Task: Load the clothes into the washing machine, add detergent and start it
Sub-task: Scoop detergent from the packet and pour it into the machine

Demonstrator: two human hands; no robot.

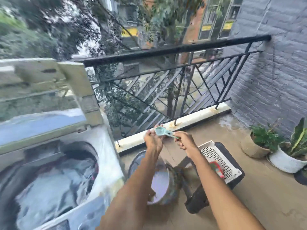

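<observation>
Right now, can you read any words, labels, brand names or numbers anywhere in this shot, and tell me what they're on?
None can be read.
Washing machine: panel markings at the bottom edge are too blurred.
Red and green packet in the white basket: print is too blurred.
Teal scoop: no text visible.

Washer drum (pixel 49 185) open above; bucket (pixel 159 185) and stool (pixel 221 165) crowd the floor beside

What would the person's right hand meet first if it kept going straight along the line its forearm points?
Probably the left hand, which touches the teal scoop that the right hand grips; depth is unclear.
</observation>
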